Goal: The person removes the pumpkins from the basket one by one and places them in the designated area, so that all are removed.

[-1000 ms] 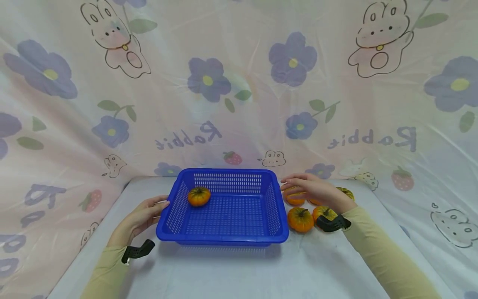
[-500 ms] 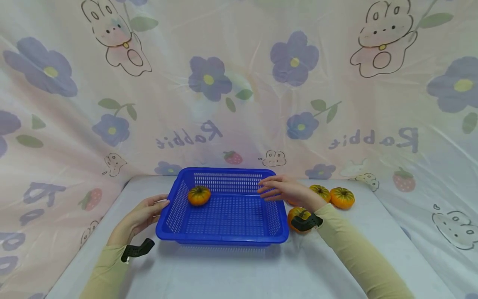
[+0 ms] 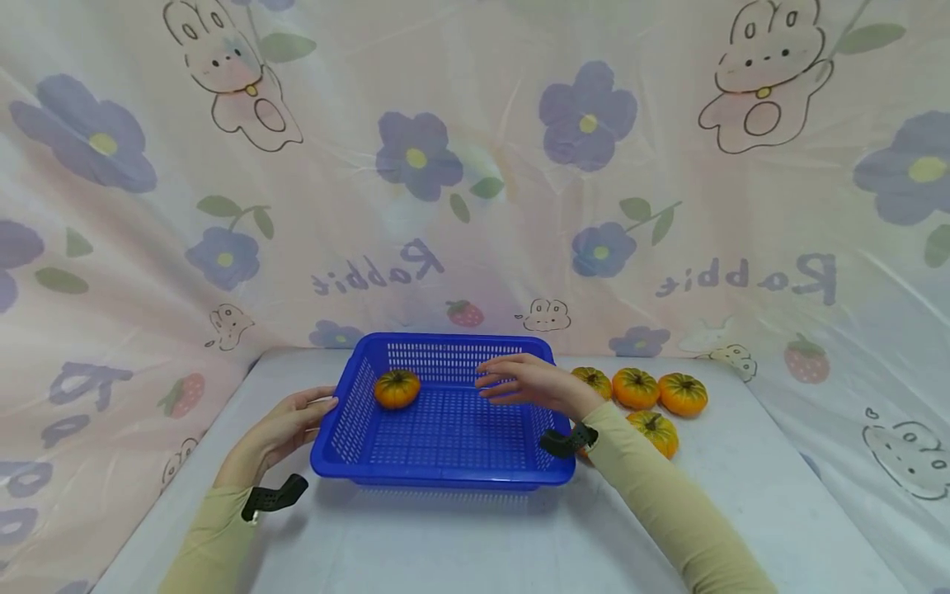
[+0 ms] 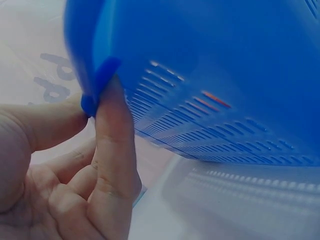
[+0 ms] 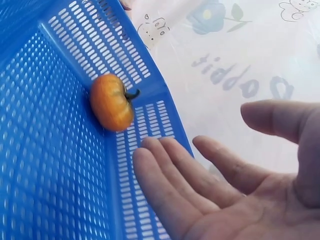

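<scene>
My left hand (image 3: 284, 431) holds the left rim of a blue plastic basket (image 3: 445, 474). Thumb and index finger pinch that rim in the left wrist view, where the basket's slotted wall (image 4: 210, 65) fills the upper part. Inside the basket, at its back left, sits a small orange pumpkin (image 3: 397, 388) with a dark stem. Over the basket's right half hovers my right hand (image 3: 536, 384), fingers extended and holding nothing. In the right wrist view the same pumpkin (image 5: 111, 103) lies beyond the fingertips, apart from them.
Several more pumpkins (image 3: 635, 388) stand on the white table (image 3: 445, 544) right of the basket; one is mostly hidden behind my right wrist. A printed cloth (image 3: 475, 223) with rabbits and flowers hangs behind and at both sides.
My right hand has moved left from above the pumpkins on the table to over the basket, uncovering several of them. The left hand, basket and pumpkin inside stay put.
</scene>
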`<control>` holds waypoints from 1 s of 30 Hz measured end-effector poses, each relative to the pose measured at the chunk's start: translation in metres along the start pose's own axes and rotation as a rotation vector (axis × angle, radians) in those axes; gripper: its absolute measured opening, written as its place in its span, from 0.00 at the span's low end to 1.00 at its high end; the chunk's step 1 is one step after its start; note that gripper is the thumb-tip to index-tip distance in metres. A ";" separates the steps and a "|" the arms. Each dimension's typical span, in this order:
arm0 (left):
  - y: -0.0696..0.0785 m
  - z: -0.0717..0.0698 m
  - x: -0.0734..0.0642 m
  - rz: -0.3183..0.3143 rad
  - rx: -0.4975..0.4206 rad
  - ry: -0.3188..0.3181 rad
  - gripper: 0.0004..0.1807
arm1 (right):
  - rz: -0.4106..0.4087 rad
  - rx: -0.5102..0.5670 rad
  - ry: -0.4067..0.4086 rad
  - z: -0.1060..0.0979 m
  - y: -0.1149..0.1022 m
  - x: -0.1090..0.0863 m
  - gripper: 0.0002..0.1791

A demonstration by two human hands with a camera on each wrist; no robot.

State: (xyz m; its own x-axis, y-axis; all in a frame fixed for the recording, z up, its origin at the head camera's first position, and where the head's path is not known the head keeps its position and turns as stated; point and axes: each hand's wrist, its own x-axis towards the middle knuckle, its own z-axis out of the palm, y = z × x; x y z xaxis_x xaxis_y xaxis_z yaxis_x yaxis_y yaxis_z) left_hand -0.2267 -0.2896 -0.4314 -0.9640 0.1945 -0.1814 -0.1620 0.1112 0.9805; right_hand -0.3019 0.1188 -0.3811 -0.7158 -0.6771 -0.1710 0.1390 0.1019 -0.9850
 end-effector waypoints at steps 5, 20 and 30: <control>-0.003 0.000 0.000 0.000 -0.020 -0.012 0.37 | 0.001 -0.013 -0.018 0.012 0.005 0.013 0.23; -0.003 -0.002 0.000 0.003 -0.026 -0.016 0.36 | 0.062 0.047 -0.049 0.034 0.008 0.047 0.21; -0.003 -0.002 0.001 0.007 -0.015 -0.019 0.34 | 0.074 0.092 -0.029 0.048 0.006 0.062 0.24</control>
State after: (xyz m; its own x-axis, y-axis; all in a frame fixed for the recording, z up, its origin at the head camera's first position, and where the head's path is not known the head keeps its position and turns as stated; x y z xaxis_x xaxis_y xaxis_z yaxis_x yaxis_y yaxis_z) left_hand -0.2273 -0.2915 -0.4342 -0.9611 0.2135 -0.1753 -0.1582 0.0948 0.9828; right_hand -0.3130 0.0425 -0.3962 -0.6814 -0.6911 -0.2410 0.2535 0.0861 -0.9635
